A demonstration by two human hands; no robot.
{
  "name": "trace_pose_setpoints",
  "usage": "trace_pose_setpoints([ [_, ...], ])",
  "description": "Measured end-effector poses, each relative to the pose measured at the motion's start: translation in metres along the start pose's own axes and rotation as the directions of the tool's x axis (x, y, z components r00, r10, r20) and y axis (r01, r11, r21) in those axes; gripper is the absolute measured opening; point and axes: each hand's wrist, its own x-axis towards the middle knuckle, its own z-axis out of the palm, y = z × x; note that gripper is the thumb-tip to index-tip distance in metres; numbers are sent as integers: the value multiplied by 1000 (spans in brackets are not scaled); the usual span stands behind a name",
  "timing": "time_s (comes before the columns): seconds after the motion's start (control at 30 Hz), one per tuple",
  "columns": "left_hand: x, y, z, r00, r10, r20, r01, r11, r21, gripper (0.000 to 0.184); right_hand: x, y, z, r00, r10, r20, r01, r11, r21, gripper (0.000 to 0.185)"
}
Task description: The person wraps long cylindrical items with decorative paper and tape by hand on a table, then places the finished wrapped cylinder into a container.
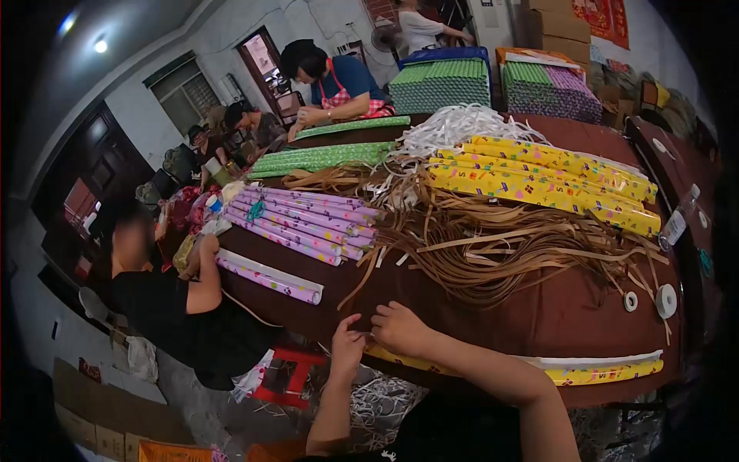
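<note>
Along the near table edge lies a roll of yellow patterned wrapping paper, with a white strip along its upper side. My right hand is above the left end of this roll, its fingers curled inward. Just left of it, my left hand is raised with thumb and fingers bent towards the right hand. The two hands are close together at the roll's end. Whatever is between their fingertips is too small to make out. My right forearm passes over the roll and hides its middle.
Brown strips lie tangled ahead, beside white strips, stacked yellow rolls and purple rolls. White tape rolls and a plastic bottle sit at right. A co-worker is at left; a red stool stands below.
</note>
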Motion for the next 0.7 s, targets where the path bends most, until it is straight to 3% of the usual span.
trace_pose_setpoints([
  [0.1,3,-8,-1,1000,24,-2,-24,998,-54,54,-1,-3,5,999,23,28,-21,998,-54,11],
  [0.17,1,-5,-1,1000,22,3,-22,999,-34,55,-2,-1,17,991,102,-89,-103,995,-1,12],
  [0.4,3,-12,-3,999,36,16,-34,997,-75,55,0,-6,17,967,243,-70,-234,965,115,13],
  [0.63,-2,-13,4,999,39,-10,-39,999,-34,54,1,-3,12,874,484,48,-460,790,404,16],
  [0.67,-9,-12,7,965,256,-61,-213,896,390,52,1,-1,9,852,521,40,-485,760,432,17],
  [0.7,-17,-10,12,886,464,-15,-302,600,741,50,1,3,9,853,521,40,-486,763,426,17],
])
